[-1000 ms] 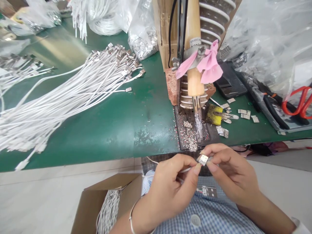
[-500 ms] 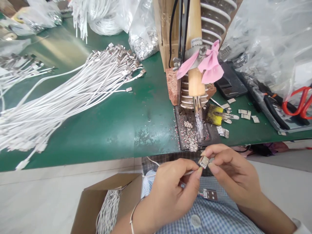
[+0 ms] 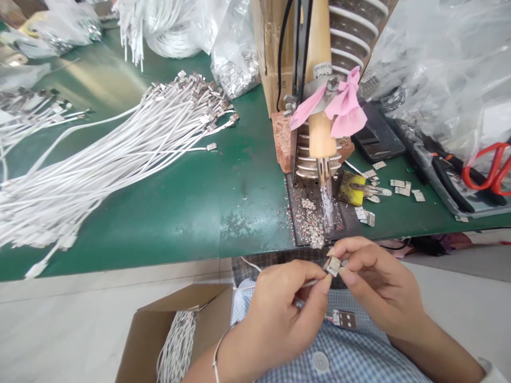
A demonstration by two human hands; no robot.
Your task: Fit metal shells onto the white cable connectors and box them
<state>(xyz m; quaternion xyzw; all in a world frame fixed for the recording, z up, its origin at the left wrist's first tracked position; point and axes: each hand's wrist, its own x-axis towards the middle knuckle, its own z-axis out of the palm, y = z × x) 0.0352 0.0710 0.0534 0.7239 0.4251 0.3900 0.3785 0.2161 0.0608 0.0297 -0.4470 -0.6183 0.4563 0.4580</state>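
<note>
My left hand [image 3: 285, 303] pinches the end of a white cable [image 3: 310, 283] between thumb and forefinger. At that end sits a small metal USB connector [image 3: 334, 265], which the fingertips of my right hand [image 3: 379, 284] hold closed from the other side. Both hands are in front of the table edge, above my lap. Another USB connector [image 3: 345, 319] with thin coloured wires lies on the blue checked apron [image 3: 303, 356] below them. Just beyond the hands, a wooden-handled soldering iron [image 3: 324, 138] is clamped tip down, over a dark plate [image 3: 297, 213] strewn with solder bits.
On the green table [image 3: 191, 207], a bundle of white cables [image 3: 120, 149] lies at left. Several loose metal shells [image 3: 403, 187], a yellow sponge [image 3: 351, 188], a phone [image 3: 379, 133], and a tray with pliers [image 3: 451, 181] and red-handled scissors [image 3: 487, 167] are at right. A cardboard box [image 3: 139, 330] of cables stands below.
The USB connector and my right fingertips have shifted very slightly left, with the connector turned a little. My left hand keeps its pinch on the cable.
</note>
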